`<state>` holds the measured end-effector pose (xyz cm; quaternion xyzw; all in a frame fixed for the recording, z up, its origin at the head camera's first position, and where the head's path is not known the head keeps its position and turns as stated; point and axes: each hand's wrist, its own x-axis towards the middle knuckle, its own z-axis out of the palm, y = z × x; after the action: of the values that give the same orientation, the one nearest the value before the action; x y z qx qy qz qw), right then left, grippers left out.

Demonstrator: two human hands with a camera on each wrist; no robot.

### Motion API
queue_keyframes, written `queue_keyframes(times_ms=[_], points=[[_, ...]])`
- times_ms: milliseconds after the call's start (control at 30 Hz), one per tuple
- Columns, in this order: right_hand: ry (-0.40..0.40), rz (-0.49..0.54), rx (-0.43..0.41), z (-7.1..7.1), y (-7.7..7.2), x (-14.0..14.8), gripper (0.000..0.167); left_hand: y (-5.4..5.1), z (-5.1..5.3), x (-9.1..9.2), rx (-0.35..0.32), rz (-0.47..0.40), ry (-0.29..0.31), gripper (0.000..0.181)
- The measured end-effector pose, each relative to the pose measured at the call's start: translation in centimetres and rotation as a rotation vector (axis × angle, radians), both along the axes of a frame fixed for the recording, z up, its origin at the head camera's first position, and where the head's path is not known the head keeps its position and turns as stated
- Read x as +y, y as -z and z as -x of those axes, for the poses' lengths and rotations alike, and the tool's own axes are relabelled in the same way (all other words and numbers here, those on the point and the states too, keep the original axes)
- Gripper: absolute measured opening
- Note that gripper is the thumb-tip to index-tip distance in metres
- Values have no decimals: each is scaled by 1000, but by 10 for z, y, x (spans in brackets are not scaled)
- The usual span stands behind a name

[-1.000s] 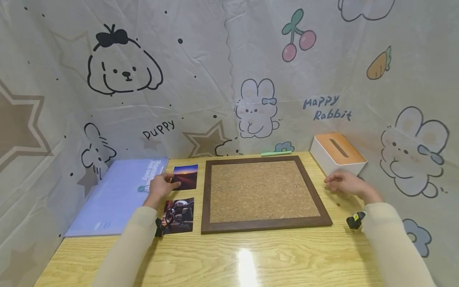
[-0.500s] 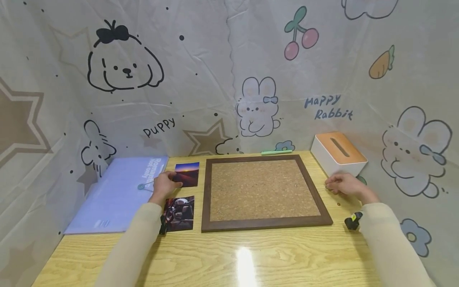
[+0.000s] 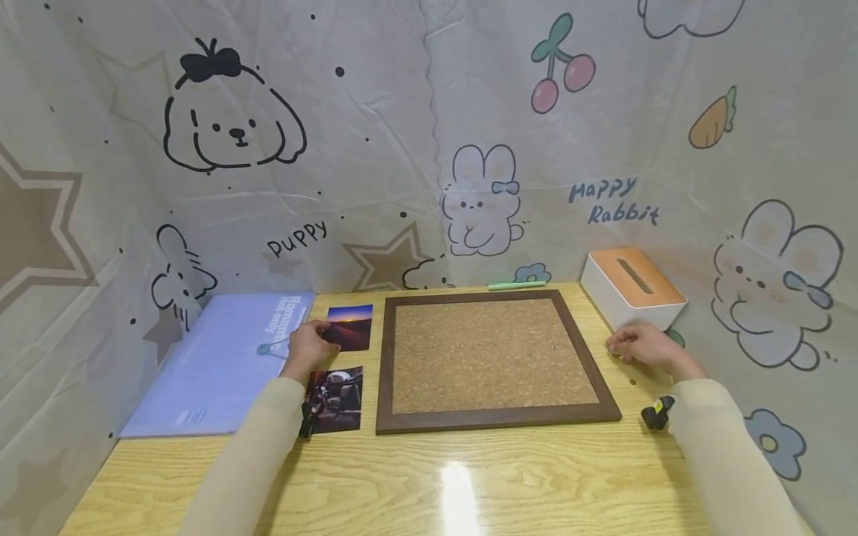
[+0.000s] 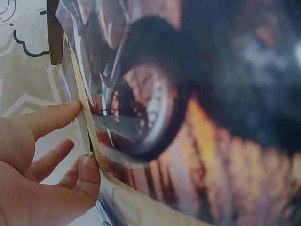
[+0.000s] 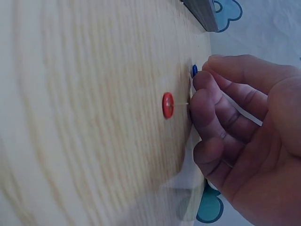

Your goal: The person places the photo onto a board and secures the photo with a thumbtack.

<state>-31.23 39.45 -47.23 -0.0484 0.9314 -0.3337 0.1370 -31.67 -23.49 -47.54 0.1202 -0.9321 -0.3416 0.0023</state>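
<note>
In the head view my left hand (image 3: 309, 348) reaches the left edge of a sunset photo (image 3: 351, 329) lying on the table. Its fingertips and thumb touch the photo; the left wrist view shows them apart. A motorcycle photo (image 3: 337, 400) lies just nearer and fills much of the left wrist view. My right hand (image 3: 650, 350) is low over the table beside the cork board. In the right wrist view, its thumb and index finger pinch a blue thumbtack (image 5: 194, 70) by the needle. Nearby, a red thumbtack (image 5: 168, 105) rests head down, needle up.
A brown-framed cork board (image 3: 496, 357) lies mid-table between the hands. A lilac document folder (image 3: 208, 372) is at left, a green pen (image 3: 517, 286) behind the board. At back right stands a white tissue box (image 3: 623, 290) with a wooden lid. Printed curtains (image 3: 375, 112) enclose the table.
The sunset photo has shifted slightly right with my left hand. My right hand has stayed almost in place, its fingertips drawn together at the blue thumbtack. The head view has tilted slightly.
</note>
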Motion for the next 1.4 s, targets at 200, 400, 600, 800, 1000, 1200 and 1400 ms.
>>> queue_keyframes(times_ms=[200, 400, 600, 800, 1000, 1200, 1400], points=[[22, 9, 10, 0, 3, 2, 27, -5, -4, 1, -4, -20, -7, 56], [38, -25, 14, 0, 5, 1, 25, -1, -2, -1, -17, -62, -30, 56], [40, -58, 40, -1, 4, 0, 22, 2, -1, 0, -26, -24, -3, 55], [19, -73, 70, 0, 5, 0, 21, 3, 0, 1, -26, 27, 11, 59], [7, -66, 63, -1, 4, 0, 22, 3, 0, 0, -24, -11, 18, 58], [1, -33, 52, -3, 2, -1, 21, 1, -2, -2, -24, -105, 6, 54], [-8, 7, 32, -5, -3, -3, 21, -1, -3, -8, -1, -90, 38, 51]])
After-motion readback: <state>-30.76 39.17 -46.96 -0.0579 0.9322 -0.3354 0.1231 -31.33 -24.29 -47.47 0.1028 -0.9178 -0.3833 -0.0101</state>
